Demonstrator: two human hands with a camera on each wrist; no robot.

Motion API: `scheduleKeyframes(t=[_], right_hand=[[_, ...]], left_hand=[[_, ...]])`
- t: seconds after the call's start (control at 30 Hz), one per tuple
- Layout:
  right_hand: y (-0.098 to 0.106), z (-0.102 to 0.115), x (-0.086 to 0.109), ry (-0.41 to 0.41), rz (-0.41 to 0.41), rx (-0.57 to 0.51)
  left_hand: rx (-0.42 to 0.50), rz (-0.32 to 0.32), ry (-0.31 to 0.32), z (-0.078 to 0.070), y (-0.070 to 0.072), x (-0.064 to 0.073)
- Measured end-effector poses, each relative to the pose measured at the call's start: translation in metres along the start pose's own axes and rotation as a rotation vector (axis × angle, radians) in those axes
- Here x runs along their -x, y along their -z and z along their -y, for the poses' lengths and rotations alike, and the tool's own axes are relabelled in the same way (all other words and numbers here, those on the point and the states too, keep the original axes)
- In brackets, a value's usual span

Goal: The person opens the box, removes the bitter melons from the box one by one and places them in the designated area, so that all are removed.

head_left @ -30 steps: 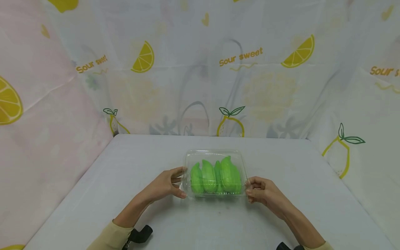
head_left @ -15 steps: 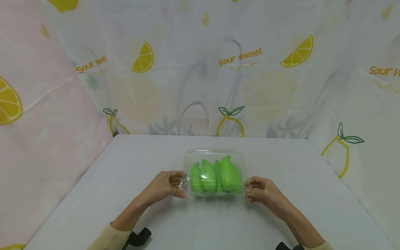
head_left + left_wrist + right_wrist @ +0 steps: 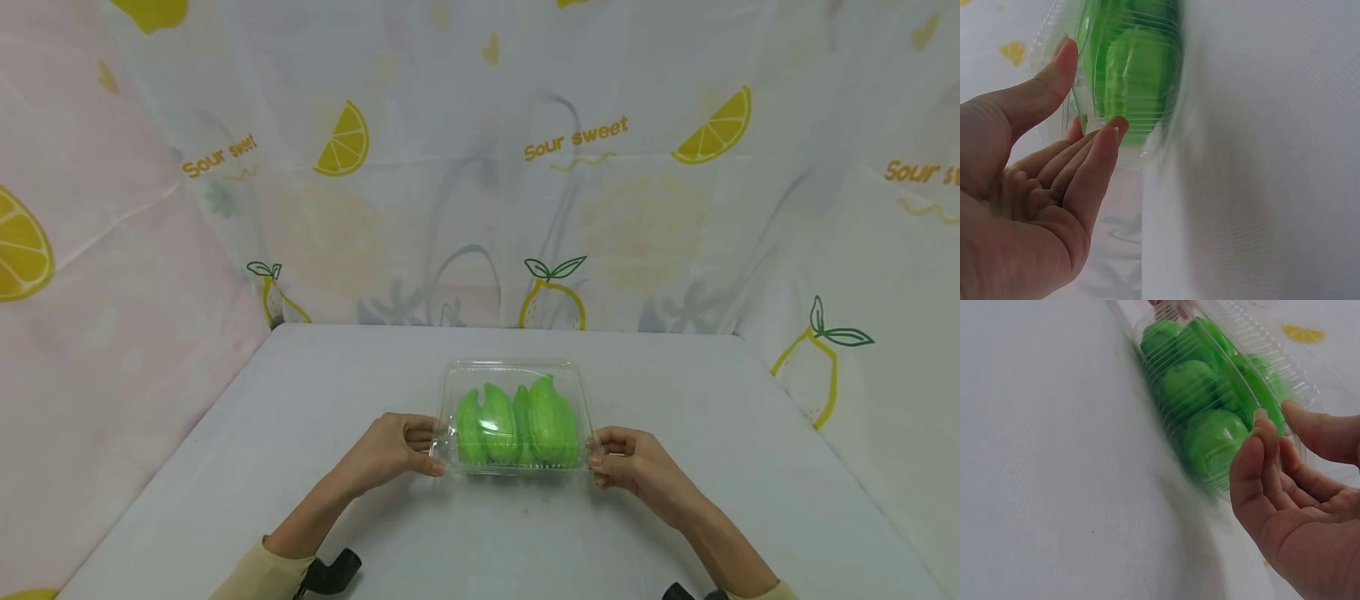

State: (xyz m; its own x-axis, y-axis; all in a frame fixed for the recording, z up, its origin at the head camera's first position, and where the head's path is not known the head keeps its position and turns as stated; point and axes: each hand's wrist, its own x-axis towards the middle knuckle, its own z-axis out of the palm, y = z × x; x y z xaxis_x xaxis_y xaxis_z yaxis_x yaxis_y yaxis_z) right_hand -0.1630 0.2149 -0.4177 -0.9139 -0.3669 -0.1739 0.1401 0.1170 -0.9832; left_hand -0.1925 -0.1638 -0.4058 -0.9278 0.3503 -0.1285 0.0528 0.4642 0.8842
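A clear plastic clamshell box (image 3: 513, 369) with its lid down sits at the middle of the white table. Several bright green, ridged, tapering fruit-like pieces (image 3: 501, 433) lie side by side inside. My left hand (image 3: 390, 450) pinches the box's left rim, thumb on top and fingers below; the left wrist view shows the rim between the left thumb (image 3: 1067, 65) and fingers. My right hand (image 3: 637, 467) pinches the right rim near its front corner, also seen in the right wrist view, where the right thumb (image 3: 1319, 428) presses the edge. Whether the box's base touches the table I cannot tell.
The white-covered table (image 3: 525, 542) stretches around the box on all sides. A fabric backdrop (image 3: 480, 208) with lemon prints and lettering hangs behind and along both sides. Black wrist mounts (image 3: 330, 573) show beneath the sleeves at the front.
My left fingers have slid slightly toward the front along the box's left side and drawn closer together. The box and my right hand have hardly moved.
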Motion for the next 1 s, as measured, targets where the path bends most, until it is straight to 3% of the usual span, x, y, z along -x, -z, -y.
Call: scheduleKeyframes(t=[0.5,1.0], right_hand=[[0.0004,0.0023,0.0006,-0.005,0.011,-0.004],[0.0034,0.0080,0.0002,0.004,0.048,0.032]], left_hand=[[-0.024,-0.062,0.009,-0.0037,-0.0035,0.0024],[-0.014,0.035,-0.001,-0.0055,0.0056,0.0034]])
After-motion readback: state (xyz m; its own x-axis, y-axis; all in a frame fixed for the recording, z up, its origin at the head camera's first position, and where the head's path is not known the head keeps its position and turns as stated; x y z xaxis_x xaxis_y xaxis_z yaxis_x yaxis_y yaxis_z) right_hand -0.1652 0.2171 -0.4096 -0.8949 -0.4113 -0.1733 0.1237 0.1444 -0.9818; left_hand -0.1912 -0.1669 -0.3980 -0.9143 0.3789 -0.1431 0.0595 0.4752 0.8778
